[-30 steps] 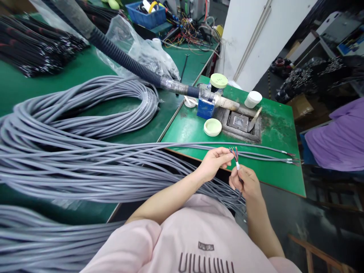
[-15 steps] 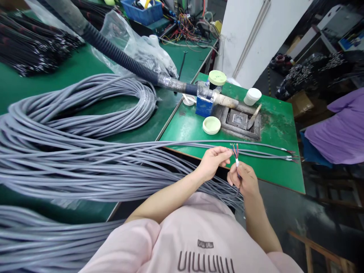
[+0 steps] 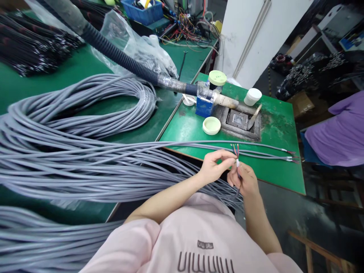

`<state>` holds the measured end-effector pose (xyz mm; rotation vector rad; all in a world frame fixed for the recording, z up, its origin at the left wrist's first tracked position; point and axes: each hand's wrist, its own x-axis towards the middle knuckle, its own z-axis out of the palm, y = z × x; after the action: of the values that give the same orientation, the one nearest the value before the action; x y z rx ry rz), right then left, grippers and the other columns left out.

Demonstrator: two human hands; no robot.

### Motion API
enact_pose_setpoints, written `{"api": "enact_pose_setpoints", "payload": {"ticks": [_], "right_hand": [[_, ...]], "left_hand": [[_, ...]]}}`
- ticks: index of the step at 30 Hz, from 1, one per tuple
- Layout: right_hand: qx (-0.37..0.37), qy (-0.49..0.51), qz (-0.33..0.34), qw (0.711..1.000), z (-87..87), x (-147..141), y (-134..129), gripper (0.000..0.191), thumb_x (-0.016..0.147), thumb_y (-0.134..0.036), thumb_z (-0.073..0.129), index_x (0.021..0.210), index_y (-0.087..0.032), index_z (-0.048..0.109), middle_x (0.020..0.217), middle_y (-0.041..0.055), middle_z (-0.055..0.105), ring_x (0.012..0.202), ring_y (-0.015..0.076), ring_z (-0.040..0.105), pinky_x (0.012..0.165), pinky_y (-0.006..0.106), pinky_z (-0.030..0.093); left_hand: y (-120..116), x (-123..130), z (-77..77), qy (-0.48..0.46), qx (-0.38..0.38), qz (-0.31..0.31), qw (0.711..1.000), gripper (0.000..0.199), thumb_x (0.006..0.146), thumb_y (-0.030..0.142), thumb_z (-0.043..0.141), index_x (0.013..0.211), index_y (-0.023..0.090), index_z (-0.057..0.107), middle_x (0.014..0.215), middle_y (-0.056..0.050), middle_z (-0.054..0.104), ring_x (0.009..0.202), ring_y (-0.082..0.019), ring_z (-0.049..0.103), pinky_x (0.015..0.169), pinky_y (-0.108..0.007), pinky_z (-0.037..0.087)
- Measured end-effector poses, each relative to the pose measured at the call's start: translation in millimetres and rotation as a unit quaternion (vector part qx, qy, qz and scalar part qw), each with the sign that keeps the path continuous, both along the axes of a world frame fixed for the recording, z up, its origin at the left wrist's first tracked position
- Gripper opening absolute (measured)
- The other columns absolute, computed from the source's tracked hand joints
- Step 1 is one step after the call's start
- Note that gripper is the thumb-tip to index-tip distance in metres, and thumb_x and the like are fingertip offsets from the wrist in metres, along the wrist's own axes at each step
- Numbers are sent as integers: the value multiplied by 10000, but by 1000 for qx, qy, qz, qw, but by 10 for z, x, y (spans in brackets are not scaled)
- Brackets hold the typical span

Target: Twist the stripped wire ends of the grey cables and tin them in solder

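Note:
My right hand (image 3: pixel 247 178) is closed around the end of a grey cable (image 3: pixel 238 192), just below its white wrap (image 3: pixel 237 163). Several thin coloured wires (image 3: pixel 235 149), red and blue among them, fan upward out of that end. At the base of these wires, thumb and forefinger of my left hand (image 3: pixel 217 163) pinch; the fingers hide exactly which wires they grip. Just beyond my hands, a few more grey cables (image 3: pixel 267 155) lie across the green bench, their stripped ends pointing right.
A big coil of grey cable (image 3: pixel 113 125) covers the left table. A ribbed hose (image 3: pixel 122 57) reaches over to a square metal pot (image 3: pixel 239 120) with a scraper (image 3: pixel 254 116). Tubs (image 3: pixel 252 97) and a pale green lid (image 3: pixel 211 125) stand nearby. A person in purple (image 3: pixel 335 129) is at right.
My left hand has shifted slightly right and down, from the wires' upper part to their base by the white wrap. My right hand keeps its hold on the cable.

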<state>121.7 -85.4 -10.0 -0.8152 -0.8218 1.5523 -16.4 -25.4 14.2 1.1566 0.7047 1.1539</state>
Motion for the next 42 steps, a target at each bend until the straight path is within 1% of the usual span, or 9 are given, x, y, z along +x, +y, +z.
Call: {"api": "enact_pose_setpoints", "payload": {"ticks": [3, 5, 9, 15, 18, 24, 35, 39, 42], "right_hand": [[-6, -5, 5, 1000, 33, -4, -14, 281, 946, -363, 524, 791, -165, 651, 363, -77, 406, 320, 64, 316, 406, 219, 363], [-6, -6, 10, 1000, 53, -13, -15, 282, 943, -365, 529, 787, -165, 652, 360, -77, 404, 318, 65, 317, 406, 220, 361], [-11, -5, 16, 1000, 67, -35, -1, 289, 938, -371, 533, 772, -168, 653, 364, -75, 409, 316, 64, 309, 403, 226, 368], [-16, -12, 9, 1000, 34, -25, -2, 293, 919, -404, 556, 765, -173, 649, 359, -80, 410, 309, 64, 302, 396, 227, 359], [-15, -54, -8, 998, 15, 20, 6, 304, 906, -419, 572, 752, -170, 650, 363, -70, 433, 323, 74, 355, 414, 234, 368], [-8, -180, -43, 983, 36, 111, 45, 193, 886, -339, 613, 823, -172, 685, 435, -53, 511, 368, 78, 426, 426, 228, 352], [0, -220, -69, 973, 63, 71, 34, 201, 905, -335, 591, 805, -180, 669, 443, -57, 506, 365, 73, 417, 401, 217, 310], [4, -218, -67, 974, 63, 60, 19, 213, 902, -348, 593, 797, -178, 668, 440, -57, 507, 365, 74, 417, 405, 219, 324], [2, -199, -48, 979, 51, 47, 5, 227, 895, -366, 599, 789, -176, 665, 422, -57, 497, 357, 79, 409, 405, 226, 334]], "left_hand": [[68, 30, -58, -75, -133, 0, 988, 198, 788, 353, 714, 846, 166, 689, 616, 13, 634, 518, -68, 530, 528, -189, 420], [110, 44, -82, -99, -178, -28, 979, 230, 763, 355, 741, 863, 158, 681, 607, 22, 627, 488, -51, 504, 500, -173, 394], [145, 61, -74, -129, -229, -78, 962, 249, 705, 335, 790, 808, 140, 675, 636, 17, 640, 476, -33, 487, 487, -165, 374], [109, 90, -107, -152, -284, -72, 944, 255, 659, 310, 816, 726, 130, 648, 590, 28, 607, 503, -36, 503, 493, -152, 371], [86, 96, -159, -160, -291, -64, 941, 245, 670, 296, 810, 728, 134, 635, 604, 34, 605, 508, -35, 502, 492, -150, 373], [86, 84, -181, -143, -282, -55, 947, 264, 685, 330, 805, 769, 134, 650, 607, 32, 608, 519, -35, 506, 506, -149, 371], [-10, 76, -94, -112, -209, -33, 971, 261, 680, 298, 800, 843, 153, 657, 630, 41, 600, 510, -42, 494, 525, -171, 401], [15, 86, -83, -106, -230, -38, 967, 279, 712, 365, 784, 823, 138, 666, 659, 20, 619, 523, -39, 501, 523, -165, 401], [55, 104, -105, -122, -264, -77, 954, 306, 708, 391, 780, 798, 125, 660, 634, 19, 606, 490, -33, 477, 493, -162, 377]]}}
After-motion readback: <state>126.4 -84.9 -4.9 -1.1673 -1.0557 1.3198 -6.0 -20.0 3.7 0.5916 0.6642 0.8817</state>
